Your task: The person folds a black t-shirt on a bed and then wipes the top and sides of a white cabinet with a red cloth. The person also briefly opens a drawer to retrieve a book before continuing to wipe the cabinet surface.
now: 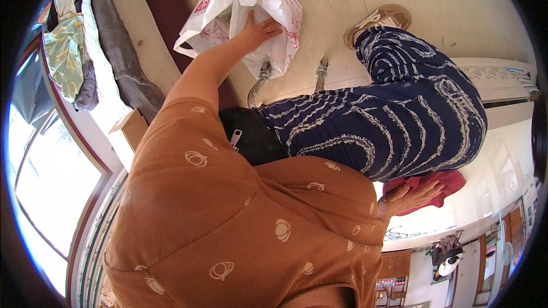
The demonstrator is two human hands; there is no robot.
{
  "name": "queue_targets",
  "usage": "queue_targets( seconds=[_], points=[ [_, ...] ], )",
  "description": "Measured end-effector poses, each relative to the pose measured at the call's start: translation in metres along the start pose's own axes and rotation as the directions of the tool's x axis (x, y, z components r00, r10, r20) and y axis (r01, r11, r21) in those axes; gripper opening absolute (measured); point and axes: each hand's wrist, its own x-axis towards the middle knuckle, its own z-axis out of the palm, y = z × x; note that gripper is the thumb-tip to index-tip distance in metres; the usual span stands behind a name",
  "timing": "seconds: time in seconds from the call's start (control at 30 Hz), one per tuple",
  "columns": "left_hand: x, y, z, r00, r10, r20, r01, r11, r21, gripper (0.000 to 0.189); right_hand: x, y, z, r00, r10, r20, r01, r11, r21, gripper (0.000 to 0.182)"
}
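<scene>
My left hand (259,34) reaches into the mouth of a white plastic carrier bag (293,15) with red print, its fingers spread against the plastic. What lies deeper in the bag is hidden. Beside my bent leg in blue and white patterned trousers (398,115), my right hand (411,199) rests flat on a dark red cloth (454,182), fingers extended. Part of that cloth is hidden under the leg and hand.
Two metal pipes or hoses (321,72) stand near the bag. A black zipped item (250,137) lies by my waist. Clothes (64,55) hang at the left by a window. A person (448,265) sits in the distance at lower right.
</scene>
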Motion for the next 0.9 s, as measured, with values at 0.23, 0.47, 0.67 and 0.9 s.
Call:
queue_targets(
  seconds=[0.23, 0.47, 0.67, 0.9],
  points=[
    [0.005, 0.003, -0.002, 0.999, -0.007, 0.047, 0.010, 0.999, -0.048, 0.063, 0.002, 0.004, 0.004, 1.000, -0.005, 0.000, 0.005, 1.000, 0.022, 0.084],
    [0.007, 0.001, 0.003, 0.999, -0.015, -0.033, 0.015, 1.000, -0.006, 0.064, 0.007, 0.005, 0.005, 0.999, 0.000, 0.032, 0.000, 1.000, 0.028, 0.084],
    [0.014, 0.000, -0.005, 0.996, -0.014, -0.088, 0.007, 0.997, -0.074, 0.062, 0.020, 0.020, 0.005, 0.993, -0.107, 0.045, 0.107, 0.994, 0.005, 0.091],
    [0.032, 0.003, -0.018, 0.994, -0.054, -0.097, 0.045, 0.995, -0.086, 0.062, 0.059, 0.017, 0.005, 0.988, -0.147, 0.042, 0.146, 0.988, 0.042, 0.096]
  ],
)
